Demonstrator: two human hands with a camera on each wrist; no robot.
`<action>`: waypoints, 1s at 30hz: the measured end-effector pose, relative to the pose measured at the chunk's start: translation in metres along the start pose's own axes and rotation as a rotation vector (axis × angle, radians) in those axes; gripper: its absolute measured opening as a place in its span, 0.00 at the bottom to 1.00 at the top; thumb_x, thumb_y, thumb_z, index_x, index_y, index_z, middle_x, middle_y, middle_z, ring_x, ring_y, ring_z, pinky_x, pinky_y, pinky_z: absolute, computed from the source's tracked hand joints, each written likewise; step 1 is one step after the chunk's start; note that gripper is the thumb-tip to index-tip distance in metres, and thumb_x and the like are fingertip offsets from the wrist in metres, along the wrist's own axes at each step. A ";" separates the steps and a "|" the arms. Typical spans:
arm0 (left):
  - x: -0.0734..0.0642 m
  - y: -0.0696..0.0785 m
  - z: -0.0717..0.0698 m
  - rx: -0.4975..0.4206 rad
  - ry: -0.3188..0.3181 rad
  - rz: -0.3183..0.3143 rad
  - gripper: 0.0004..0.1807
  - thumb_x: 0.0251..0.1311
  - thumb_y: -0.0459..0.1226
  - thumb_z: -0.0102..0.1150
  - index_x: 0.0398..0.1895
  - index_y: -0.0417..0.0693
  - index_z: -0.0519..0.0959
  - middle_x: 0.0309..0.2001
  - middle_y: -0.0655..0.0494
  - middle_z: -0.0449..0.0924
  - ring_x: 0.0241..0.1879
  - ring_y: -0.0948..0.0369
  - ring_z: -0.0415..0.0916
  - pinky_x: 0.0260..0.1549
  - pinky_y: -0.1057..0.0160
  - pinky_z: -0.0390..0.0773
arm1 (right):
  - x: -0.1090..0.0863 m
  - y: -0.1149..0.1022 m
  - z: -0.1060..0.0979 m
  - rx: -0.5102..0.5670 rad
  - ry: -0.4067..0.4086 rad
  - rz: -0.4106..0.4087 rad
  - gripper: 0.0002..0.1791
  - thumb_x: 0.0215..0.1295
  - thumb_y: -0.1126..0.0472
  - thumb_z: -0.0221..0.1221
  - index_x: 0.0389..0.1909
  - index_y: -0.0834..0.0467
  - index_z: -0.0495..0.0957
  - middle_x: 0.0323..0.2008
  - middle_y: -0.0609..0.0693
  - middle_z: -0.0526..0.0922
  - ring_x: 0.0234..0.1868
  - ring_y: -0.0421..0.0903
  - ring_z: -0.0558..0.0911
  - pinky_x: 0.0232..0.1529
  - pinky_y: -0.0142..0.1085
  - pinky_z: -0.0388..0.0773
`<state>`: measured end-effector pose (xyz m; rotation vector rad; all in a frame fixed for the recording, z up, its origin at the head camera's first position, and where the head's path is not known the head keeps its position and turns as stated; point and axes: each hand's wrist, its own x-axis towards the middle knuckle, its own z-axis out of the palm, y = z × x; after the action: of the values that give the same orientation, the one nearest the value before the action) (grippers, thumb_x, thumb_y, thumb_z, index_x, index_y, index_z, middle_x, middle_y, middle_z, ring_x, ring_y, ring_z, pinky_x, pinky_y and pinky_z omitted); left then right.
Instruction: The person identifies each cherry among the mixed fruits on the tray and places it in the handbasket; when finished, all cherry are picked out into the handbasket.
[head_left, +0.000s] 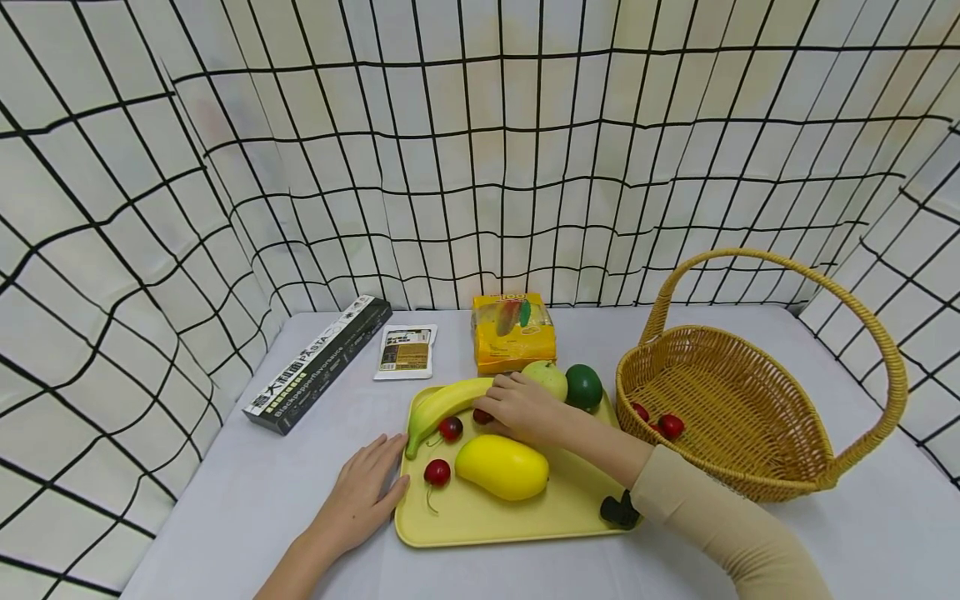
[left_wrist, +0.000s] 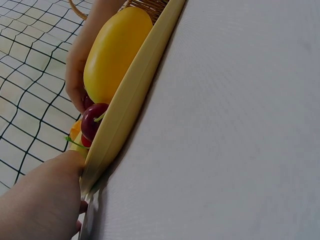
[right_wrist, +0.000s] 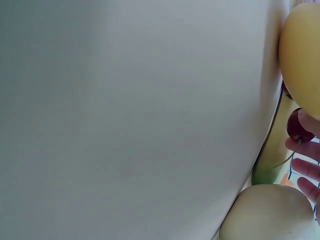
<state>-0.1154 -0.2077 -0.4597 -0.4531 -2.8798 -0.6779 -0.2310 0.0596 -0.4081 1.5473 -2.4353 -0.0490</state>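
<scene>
My right hand (head_left: 525,406) reaches over the yellow tray (head_left: 517,531) and pinches a dark red cherry (right_wrist: 296,125), its thin stem showing in the right wrist view. My left hand (head_left: 360,496) rests at the tray's left edge, fingers fairly straight, thumb against the rim. On the tray, a banana (head_left: 442,407) lies along the back left and a yellow mango (head_left: 502,468) sits in front of the right hand. Two more cherries, one dark (head_left: 450,429) and one bright red (head_left: 437,473), lie left of the mango. A pale green fruit (head_left: 547,380) and a dark green avocado (head_left: 584,387) sit at the back right.
The wicker basket (head_left: 750,482) with a tall handle stands right of the tray, with a few red cherries (head_left: 670,426) inside. Behind the tray are a yellow packet (head_left: 513,337), a small sachet (head_left: 406,352) and a black pasta box (head_left: 318,364). Black netting (head_left: 502,129) surrounds the table.
</scene>
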 end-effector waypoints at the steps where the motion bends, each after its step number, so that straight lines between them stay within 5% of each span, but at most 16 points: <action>1: 0.000 0.000 0.000 0.000 0.001 0.002 0.30 0.62 0.43 0.53 0.66 0.44 0.61 0.63 0.48 0.65 0.65 0.48 0.54 0.61 0.43 0.53 | 0.000 0.000 0.000 0.006 -0.004 0.004 0.17 0.64 0.48 0.55 0.50 0.52 0.76 0.38 0.43 0.80 0.39 0.44 0.70 0.42 0.33 0.69; 11: 0.001 -0.001 0.000 -0.006 -0.023 -0.014 0.31 0.63 0.45 0.51 0.67 0.46 0.60 0.64 0.48 0.63 0.66 0.49 0.53 0.62 0.44 0.51 | -0.001 0.002 -0.013 0.148 0.030 0.029 0.18 0.62 0.54 0.58 0.52 0.55 0.74 0.41 0.45 0.80 0.41 0.43 0.72 0.42 0.33 0.70; 30: 0.000 -0.001 0.001 0.007 -0.006 0.000 0.31 0.62 0.44 0.52 0.67 0.45 0.61 0.63 0.48 0.64 0.65 0.48 0.54 0.61 0.42 0.53 | -0.021 0.010 -0.043 0.165 0.107 0.122 0.21 0.65 0.56 0.55 0.58 0.57 0.70 0.39 0.46 0.78 0.42 0.43 0.72 0.43 0.34 0.72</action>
<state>-0.1158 -0.2080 -0.4604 -0.4552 -2.8868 -0.6679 -0.2216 0.0873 -0.3688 1.4214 -2.4962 0.2568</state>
